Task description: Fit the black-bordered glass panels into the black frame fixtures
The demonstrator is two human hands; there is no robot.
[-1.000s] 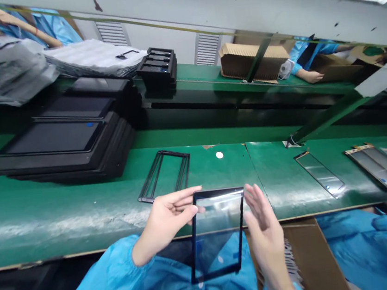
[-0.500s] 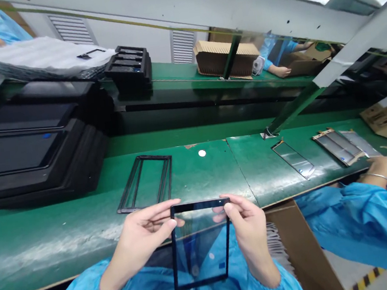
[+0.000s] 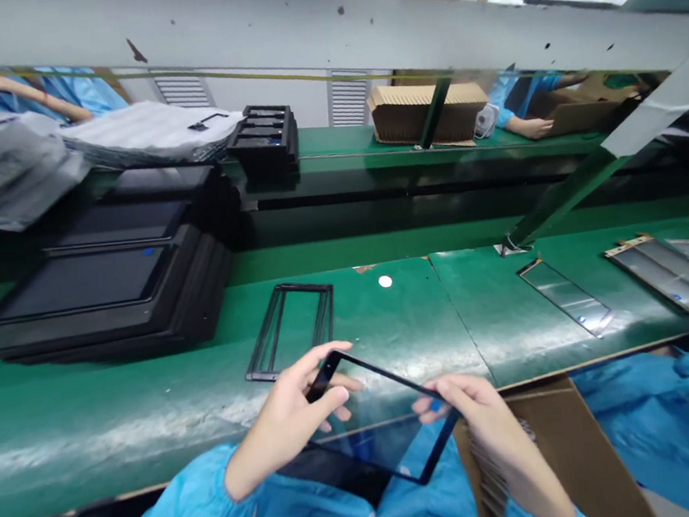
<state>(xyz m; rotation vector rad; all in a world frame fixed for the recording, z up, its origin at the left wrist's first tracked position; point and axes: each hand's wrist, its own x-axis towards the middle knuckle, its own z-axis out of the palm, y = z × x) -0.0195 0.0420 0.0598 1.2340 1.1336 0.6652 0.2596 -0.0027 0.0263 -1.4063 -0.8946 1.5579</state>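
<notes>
A clear glass panel with a black border (image 3: 384, 376) is held up in front of me, turned at a slant. My left hand (image 3: 296, 409) pinches its upper left end, thumb on the near face and fingers behind. At the right corner, beside a small blue sticker, my right hand (image 3: 483, 413) grips the border. Black rectangular frames (image 3: 277, 320) lie together on the green bench (image 3: 210, 390) just beyond my left hand. A round white spot (image 3: 385, 282) is on the bench to their right.
Black trays with dark panels (image 3: 110, 277) are stacked at the left. Thin glass panels (image 3: 566, 296) (image 3: 669, 271) lie on the right. A slanted post (image 3: 561, 196) rises from the bench. An open cardboard box (image 3: 578, 448) stands below, beside a co-worker's blue sleeve (image 3: 673, 412).
The glass panel has turned from upright to a slant, its blue sticker now at the right. My right hand has moved right and down along with it. The view has shifted left.
</notes>
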